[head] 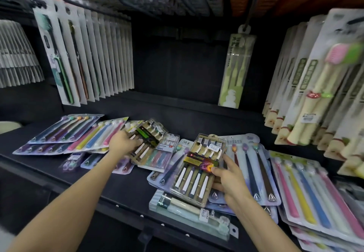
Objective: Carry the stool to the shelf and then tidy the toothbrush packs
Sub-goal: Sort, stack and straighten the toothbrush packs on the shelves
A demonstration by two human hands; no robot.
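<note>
Two hands were working on the shelf (126,190) at this moment. The right hand (228,178) was closed on a gold four-brush pack (199,170), with the thumb on its label and the fingers under its right edge, so the pack was lifted a little above the packs below it. The long axis of this pack ran from about 1 o'clock down to 7 o'clock, with the brush heads at the far end.

The left hand (123,142) was reaching forward and lay on a second gold pack (146,140), at about 10 o'clock from the right hand. Its fingers were spread over the left part of that pack; whether they were already gripping it I cannot tell, because the picture was blurred there. This second pack had nearly the same slant as the first.

Around the hands, many flat toothbrush packs (250,171) lay mixed and overlapping on the dark shelf, and a neater pile (313,194) was at 3 o'clock. Hanging packs (92,54) filled the hooks above. The stool was not in view.

I judge that the two matching gold packs should be put together. The left hand was nearer to the second one, and the packs were well apart.
</note>
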